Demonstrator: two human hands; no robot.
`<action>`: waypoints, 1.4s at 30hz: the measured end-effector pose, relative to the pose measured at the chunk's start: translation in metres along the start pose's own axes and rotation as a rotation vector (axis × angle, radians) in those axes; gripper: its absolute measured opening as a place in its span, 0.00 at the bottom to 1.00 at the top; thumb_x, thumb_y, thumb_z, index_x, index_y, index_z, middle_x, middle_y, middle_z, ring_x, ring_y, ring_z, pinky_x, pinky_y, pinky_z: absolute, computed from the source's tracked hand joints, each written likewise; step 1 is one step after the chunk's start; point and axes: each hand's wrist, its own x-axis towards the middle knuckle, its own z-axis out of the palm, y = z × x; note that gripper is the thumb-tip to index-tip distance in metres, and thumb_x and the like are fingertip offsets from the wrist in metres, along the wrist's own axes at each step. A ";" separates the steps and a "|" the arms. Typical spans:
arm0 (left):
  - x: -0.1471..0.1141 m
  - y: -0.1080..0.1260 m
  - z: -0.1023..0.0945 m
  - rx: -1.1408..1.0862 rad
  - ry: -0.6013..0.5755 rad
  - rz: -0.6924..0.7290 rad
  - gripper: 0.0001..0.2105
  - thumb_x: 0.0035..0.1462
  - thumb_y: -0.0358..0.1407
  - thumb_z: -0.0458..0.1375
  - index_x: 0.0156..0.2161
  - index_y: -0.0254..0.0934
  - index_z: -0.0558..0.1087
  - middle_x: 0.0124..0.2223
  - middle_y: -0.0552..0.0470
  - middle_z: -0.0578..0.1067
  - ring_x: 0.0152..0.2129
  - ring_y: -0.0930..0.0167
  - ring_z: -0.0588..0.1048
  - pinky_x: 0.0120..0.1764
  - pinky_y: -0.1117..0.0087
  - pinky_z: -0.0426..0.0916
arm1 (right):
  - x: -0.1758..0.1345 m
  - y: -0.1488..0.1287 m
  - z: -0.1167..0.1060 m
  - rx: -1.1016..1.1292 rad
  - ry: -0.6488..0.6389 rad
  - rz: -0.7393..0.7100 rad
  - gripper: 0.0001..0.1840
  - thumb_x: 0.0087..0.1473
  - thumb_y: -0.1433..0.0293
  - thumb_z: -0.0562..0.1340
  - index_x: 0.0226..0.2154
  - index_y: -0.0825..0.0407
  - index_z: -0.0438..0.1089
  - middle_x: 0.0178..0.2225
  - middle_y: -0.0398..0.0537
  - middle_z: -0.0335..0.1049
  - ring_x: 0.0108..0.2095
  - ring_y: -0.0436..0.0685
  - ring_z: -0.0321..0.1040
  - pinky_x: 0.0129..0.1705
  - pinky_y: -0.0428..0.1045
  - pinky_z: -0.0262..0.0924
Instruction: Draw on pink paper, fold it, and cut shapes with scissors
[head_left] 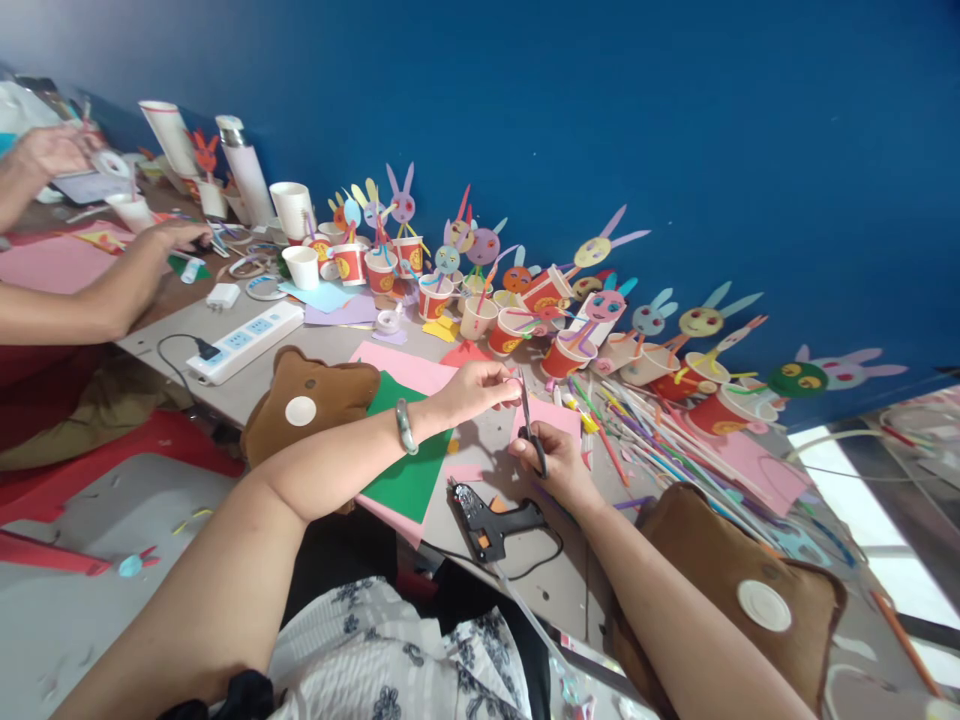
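Observation:
In the head view, my right hand grips a pair of scissors by its dark handles, with the blades pointing up and away from me. My left hand, on the arm with a bangle, is closed in a pinch right beside the blade tips. Whatever lies between its fingertips is too small to make out. Under the hands are pink paper and a green sheet. A black hot glue gun rests on the table just in front of me.
Paper cups with paper rabbit figures line the blue wall. Brown cushions flank my arms. Colourful pipe cleaners lie to the right. A power strip sits left, near another person's arm. A cord trails from the glue gun.

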 end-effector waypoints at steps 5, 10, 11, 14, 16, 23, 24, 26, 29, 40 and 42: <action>0.000 0.001 0.000 0.001 -0.004 0.009 0.10 0.54 0.39 0.62 0.31 0.32 0.71 0.30 0.51 0.76 0.28 0.75 0.73 0.35 0.71 0.67 | 0.000 -0.002 0.001 0.005 -0.001 0.004 0.24 0.45 0.51 0.70 0.20 0.50 0.61 0.15 0.38 0.61 0.18 0.48 0.52 0.22 0.47 0.47; 0.001 0.000 0.000 -0.001 -0.007 0.007 0.11 0.54 0.39 0.62 0.30 0.32 0.70 0.30 0.51 0.76 0.27 0.76 0.73 0.35 0.71 0.67 | 0.000 -0.003 0.001 0.002 0.008 -0.003 0.24 0.45 0.52 0.70 0.20 0.49 0.60 0.15 0.38 0.60 0.18 0.48 0.51 0.22 0.47 0.46; 0.001 0.000 0.000 -0.003 -0.008 0.008 0.11 0.53 0.40 0.63 0.30 0.32 0.70 0.30 0.51 0.76 0.27 0.76 0.73 0.35 0.71 0.67 | -0.001 -0.002 0.001 -0.003 0.012 -0.008 0.24 0.45 0.52 0.70 0.20 0.49 0.60 0.15 0.38 0.60 0.18 0.48 0.51 0.22 0.47 0.46; 0.001 0.000 0.000 -0.015 -0.009 0.011 0.12 0.52 0.40 0.63 0.30 0.32 0.70 0.30 0.51 0.76 0.27 0.76 0.73 0.35 0.71 0.67 | -0.001 -0.002 0.001 -0.025 0.020 -0.022 0.24 0.46 0.51 0.70 0.20 0.49 0.60 0.15 0.38 0.60 0.18 0.48 0.50 0.22 0.47 0.45; 0.001 0.000 0.000 -0.026 -0.008 0.011 0.12 0.52 0.40 0.63 0.30 0.32 0.70 0.29 0.52 0.76 0.27 0.76 0.73 0.34 0.72 0.67 | -0.001 -0.002 0.001 -0.033 0.028 -0.032 0.25 0.45 0.51 0.70 0.20 0.49 0.60 0.15 0.38 0.59 0.18 0.48 0.50 0.21 0.47 0.45; 0.001 0.002 0.000 -0.027 -0.005 0.012 0.10 0.52 0.38 0.63 0.30 0.33 0.70 0.29 0.52 0.76 0.27 0.77 0.72 0.33 0.73 0.67 | 0.001 -0.001 0.000 -0.059 0.035 -0.054 0.27 0.44 0.48 0.69 0.19 0.48 0.58 0.15 0.38 0.58 0.18 0.48 0.49 0.21 0.47 0.45; 0.000 0.003 0.000 -0.024 -0.007 0.012 0.10 0.52 0.38 0.63 0.30 0.33 0.70 0.29 0.52 0.76 0.27 0.77 0.72 0.33 0.73 0.67 | 0.001 0.000 0.000 -0.062 0.035 -0.054 0.27 0.44 0.47 0.69 0.19 0.48 0.58 0.15 0.38 0.57 0.18 0.48 0.48 0.21 0.47 0.45; 0.000 0.004 0.000 -0.020 -0.009 0.011 0.10 0.53 0.37 0.63 0.30 0.32 0.70 0.29 0.52 0.76 0.27 0.77 0.72 0.34 0.72 0.67 | 0.001 0.000 0.001 -0.066 0.034 -0.051 0.27 0.45 0.47 0.69 0.19 0.48 0.57 0.15 0.38 0.57 0.18 0.48 0.48 0.21 0.47 0.45; 0.000 0.004 0.001 -0.019 -0.005 0.012 0.09 0.53 0.37 0.62 0.30 0.32 0.69 0.29 0.52 0.76 0.26 0.77 0.72 0.34 0.72 0.67 | 0.001 0.000 0.001 -0.054 0.030 -0.036 0.26 0.45 0.48 0.69 0.20 0.48 0.58 0.15 0.38 0.57 0.18 0.48 0.48 0.21 0.47 0.44; 0.000 0.003 0.001 -0.020 0.001 0.024 0.10 0.53 0.38 0.63 0.30 0.32 0.70 0.28 0.53 0.76 0.25 0.77 0.72 0.33 0.73 0.67 | 0.001 0.000 0.001 -0.060 0.033 -0.053 0.27 0.45 0.48 0.69 0.20 0.48 0.57 0.15 0.38 0.56 0.18 0.48 0.47 0.21 0.47 0.44; 0.000 0.003 0.001 -0.017 0.001 0.025 0.10 0.53 0.38 0.63 0.30 0.32 0.70 0.29 0.53 0.76 0.25 0.77 0.71 0.34 0.73 0.67 | 0.001 -0.001 0.001 -0.047 0.026 -0.046 0.27 0.45 0.48 0.69 0.20 0.48 0.58 0.15 0.38 0.57 0.18 0.48 0.48 0.21 0.47 0.45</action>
